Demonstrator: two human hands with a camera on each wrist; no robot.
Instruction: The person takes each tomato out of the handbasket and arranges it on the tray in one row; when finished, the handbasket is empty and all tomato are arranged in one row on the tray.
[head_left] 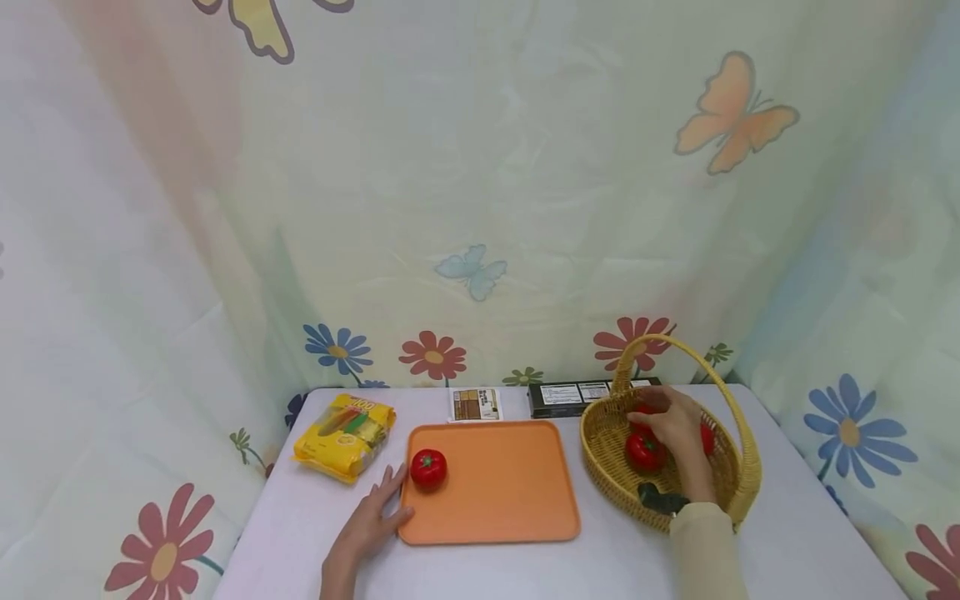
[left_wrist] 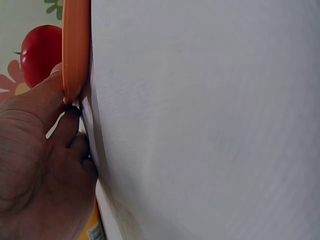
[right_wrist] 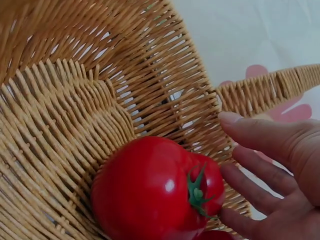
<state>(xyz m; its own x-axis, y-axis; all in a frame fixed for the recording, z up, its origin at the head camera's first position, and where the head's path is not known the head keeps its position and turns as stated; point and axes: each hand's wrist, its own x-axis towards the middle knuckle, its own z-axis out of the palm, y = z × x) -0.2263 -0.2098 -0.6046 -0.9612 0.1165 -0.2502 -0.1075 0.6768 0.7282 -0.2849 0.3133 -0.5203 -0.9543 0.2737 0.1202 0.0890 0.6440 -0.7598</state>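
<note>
My left hand (head_left: 366, 521) rests at the left edge of an orange tray (head_left: 495, 483), thumb over the rim and fingers extended. In the left wrist view, the thumb lies across the tray's rim (left_wrist: 76, 50). A red tomato (head_left: 428, 469) with a green stem sits on the tray near that hand. Over at the right, my right hand (head_left: 678, 425) reaches into a wicker basket (head_left: 600, 454) with several red tomatoes (head_left: 645, 452). In the right wrist view its fingers are spread beside a tomato (right_wrist: 142, 190), thumb apart from it; whether the fingertips touch is unclear.
A yellow packet (head_left: 345, 436) lies left of the tray. Behind the tray are a small printed card (head_left: 476, 405) and a black box (head_left: 562, 398), partly behind the basket. The basket's tall arched handle (head_left: 723, 387) rises beside the right arm. A patterned curtain hangs behind the table.
</note>
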